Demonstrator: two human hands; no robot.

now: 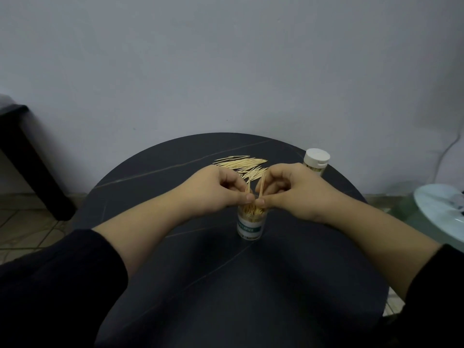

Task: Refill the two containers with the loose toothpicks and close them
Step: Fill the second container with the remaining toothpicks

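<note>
An open clear container with a green label stands upright at the middle of the round black table, with toothpicks inside. Both hands meet right over its mouth. My left hand pinches a few toothpicks that stand upright into the opening. My right hand pinches a few more toothpicks beside them. A loose pile of toothpicks lies on the table just behind my hands. A second container with its white lid on stands at the back right.
A dark piece of furniture stands at the left beside the table. A pale round glass-topped table sits at the right edge. A grey wall rises close behind the black table.
</note>
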